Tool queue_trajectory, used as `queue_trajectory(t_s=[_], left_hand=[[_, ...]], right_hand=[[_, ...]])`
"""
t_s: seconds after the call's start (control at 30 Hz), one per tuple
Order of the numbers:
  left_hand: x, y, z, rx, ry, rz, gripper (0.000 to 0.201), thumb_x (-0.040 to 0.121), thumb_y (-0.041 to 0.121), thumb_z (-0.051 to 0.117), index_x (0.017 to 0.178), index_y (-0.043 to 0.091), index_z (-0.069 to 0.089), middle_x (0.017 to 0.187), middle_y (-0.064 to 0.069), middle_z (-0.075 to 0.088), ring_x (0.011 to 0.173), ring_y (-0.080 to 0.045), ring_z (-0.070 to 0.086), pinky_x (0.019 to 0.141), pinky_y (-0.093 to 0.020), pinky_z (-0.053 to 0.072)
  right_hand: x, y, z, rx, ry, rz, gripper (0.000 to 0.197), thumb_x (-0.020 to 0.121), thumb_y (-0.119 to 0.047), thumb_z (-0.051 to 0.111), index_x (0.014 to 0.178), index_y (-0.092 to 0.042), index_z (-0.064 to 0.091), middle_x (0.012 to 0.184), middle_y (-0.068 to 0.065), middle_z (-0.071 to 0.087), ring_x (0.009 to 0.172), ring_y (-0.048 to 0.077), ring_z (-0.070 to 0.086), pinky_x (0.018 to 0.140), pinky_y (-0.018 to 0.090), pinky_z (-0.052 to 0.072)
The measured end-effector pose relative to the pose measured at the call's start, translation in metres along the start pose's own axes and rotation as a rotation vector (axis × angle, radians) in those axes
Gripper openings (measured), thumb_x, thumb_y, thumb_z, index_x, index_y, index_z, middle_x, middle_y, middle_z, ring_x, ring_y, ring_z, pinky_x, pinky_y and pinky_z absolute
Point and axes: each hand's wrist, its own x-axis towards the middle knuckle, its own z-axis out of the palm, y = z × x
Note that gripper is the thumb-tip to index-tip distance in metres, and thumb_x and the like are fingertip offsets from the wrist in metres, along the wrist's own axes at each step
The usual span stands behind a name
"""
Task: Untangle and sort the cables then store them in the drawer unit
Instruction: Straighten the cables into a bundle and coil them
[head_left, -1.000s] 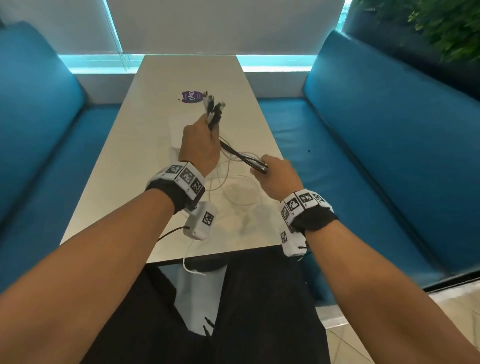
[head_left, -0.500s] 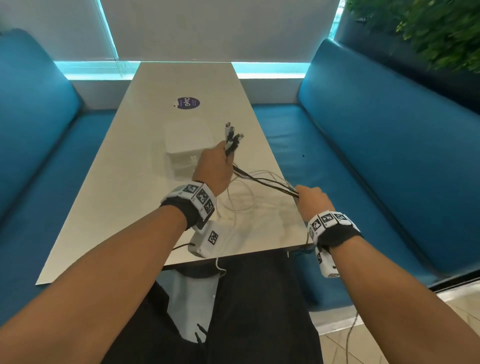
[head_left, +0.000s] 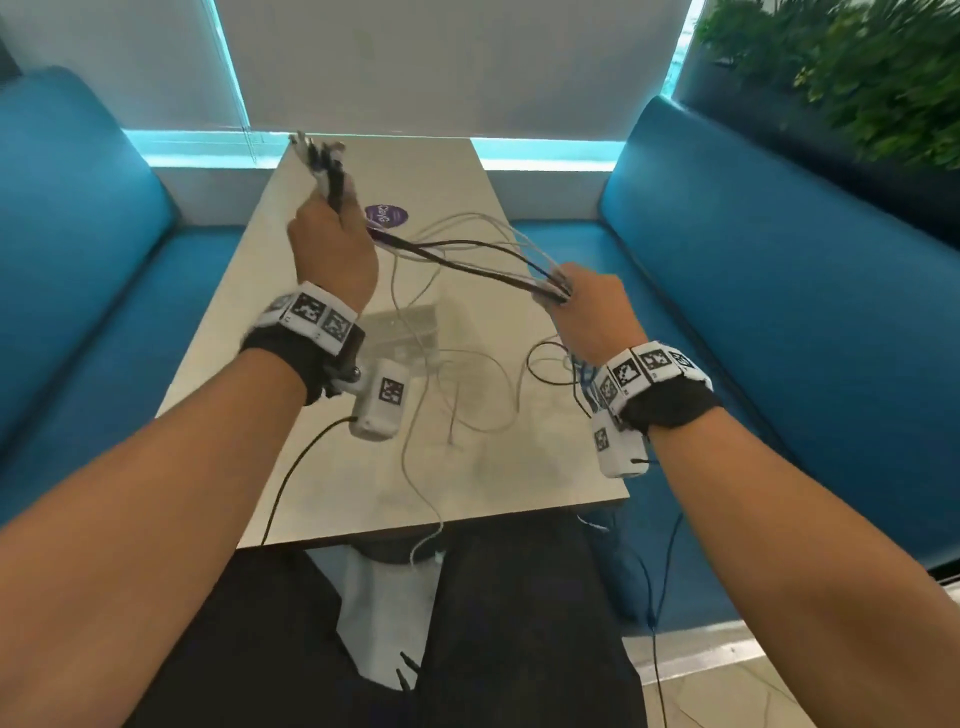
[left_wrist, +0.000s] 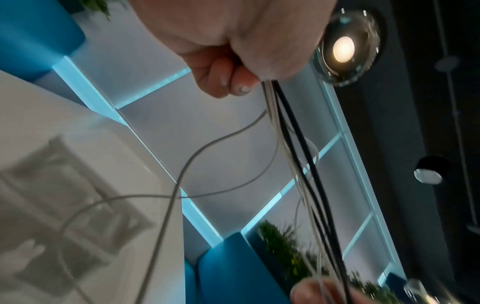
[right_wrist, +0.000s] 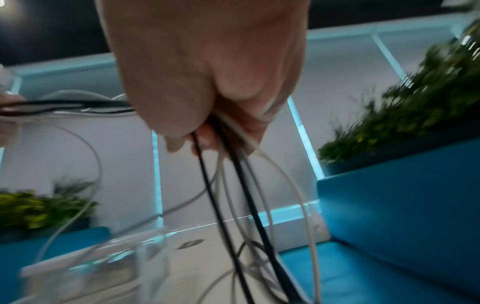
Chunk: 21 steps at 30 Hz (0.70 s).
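My left hand (head_left: 332, 244) is raised over the table's far half and grips a bundle of black and white cables (head_left: 457, 257). Their connector ends (head_left: 319, 156) stick up out of the fist. The bundle runs taut to my right hand (head_left: 582, 301), which grips it near the table's right edge. Loose white loops (head_left: 457, 395) hang from the bundle onto the table (head_left: 441, 176). The clear drawer unit (head_left: 410, 325) stands under the cables, between my wrists. The left wrist view shows curled fingers (left_wrist: 226, 78) around the cables (left_wrist: 288, 127). The right wrist view shows cables (right_wrist: 233, 174) dropping from my fist (right_wrist: 207, 102).
A purple sticker (head_left: 386, 215) marks the table's middle. Blue benches (head_left: 104, 270) (head_left: 779, 291) flank the table, with plants (head_left: 857, 78) at the back right. Thin leads from the wrist cameras hang over the near table edge (head_left: 415, 525).
My left hand has risen up and to the left with the connector ends. My right hand has also lifted, and the stretch of cable between the hands is longer.
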Motion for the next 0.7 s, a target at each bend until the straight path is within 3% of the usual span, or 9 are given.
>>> queue_trajectory(t_s=[0.13, 0.27, 0.33, 0.43, 0.57, 0.63, 0.7], left_hand=[[0.023, -0.027, -0.042, 0.099, 0.103, -0.054, 0.051, 0.105, 0.040, 0.037, 0.100, -0.003, 0.064, 0.098, -0.023, 0.065, 0.092, -0.039, 0.060, 0.067, -0.032, 0.033], [0.020, -0.065, -0.078, 0.192, 0.140, -0.111, 0.057, 0.105, 0.044, 0.036, 0.100, -0.007, 0.062, 0.104, -0.030, 0.063, 0.098, -0.043, 0.058, 0.072, -0.042, 0.038], [0.019, -0.081, -0.094, 0.206, 0.146, -0.134, 0.057, 0.105, 0.042, 0.037, 0.098, -0.008, 0.062, 0.101, -0.032, 0.064, 0.094, -0.046, 0.058, 0.073, -0.046, 0.041], [0.018, -0.099, -0.111, 0.229, 0.152, -0.178, 0.059, 0.104, 0.045, 0.036, 0.095, -0.007, 0.061, 0.100, -0.034, 0.063, 0.093, -0.048, 0.059, 0.074, -0.049, 0.044], [0.017, -0.109, -0.117, 0.236, 0.174, -0.191, 0.052, 0.104, 0.043, 0.035, 0.087, -0.002, 0.055, 0.098, -0.035, 0.061, 0.089, -0.046, 0.059, 0.069, -0.045, 0.040], [0.017, -0.110, -0.115, 0.240, 0.184, -0.184, 0.054, 0.104, 0.042, 0.035, 0.091, -0.006, 0.057, 0.099, -0.036, 0.061, 0.090, -0.046, 0.058, 0.070, -0.047, 0.039], [0.019, -0.112, -0.119, 0.242, 0.190, -0.183, 0.057, 0.104, 0.042, 0.035, 0.096, -0.010, 0.058, 0.100, -0.037, 0.059, 0.091, -0.047, 0.057, 0.071, -0.049, 0.038]], right_hand=[[-0.016, -0.035, 0.050, 0.151, -0.242, -0.083, 0.018, 0.093, -0.040, 0.062, 0.094, -0.022, 0.059, 0.092, 0.006, 0.068, 0.090, 0.029, 0.062, 0.071, 0.033, 0.042], [-0.039, -0.062, 0.091, 0.254, -0.336, -0.116, 0.021, 0.096, -0.035, 0.063, 0.104, -0.016, 0.058, 0.090, 0.004, 0.064, 0.088, 0.026, 0.059, 0.066, 0.024, 0.030], [-0.046, -0.069, 0.108, 0.249, -0.382, -0.134, 0.036, 0.093, -0.039, 0.066, 0.119, -0.016, 0.057, 0.103, 0.005, 0.065, 0.096, 0.024, 0.060, 0.073, 0.024, 0.033], [-0.056, -0.074, 0.125, 0.155, -0.417, -0.166, 0.051, 0.087, -0.057, 0.063, 0.120, -0.018, 0.054, 0.106, -0.002, 0.051, 0.101, 0.022, 0.054, 0.078, 0.028, 0.035], [-0.073, -0.090, 0.139, 0.021, -0.494, -0.199, 0.086, 0.073, -0.073, 0.064, 0.135, -0.018, 0.044, 0.130, 0.004, 0.047, 0.118, 0.025, 0.046, 0.095, 0.042, 0.046], [-0.080, -0.099, 0.147, -0.013, -0.586, -0.213, 0.085, 0.078, -0.062, 0.069, 0.140, -0.015, 0.038, 0.133, 0.009, 0.050, 0.120, 0.028, 0.048, 0.096, 0.042, 0.045], [-0.083, -0.111, 0.158, -0.010, -0.619, -0.227, 0.065, 0.088, -0.043, 0.067, 0.136, -0.010, 0.039, 0.127, 0.014, 0.056, 0.116, 0.032, 0.052, 0.090, 0.039, 0.044]])
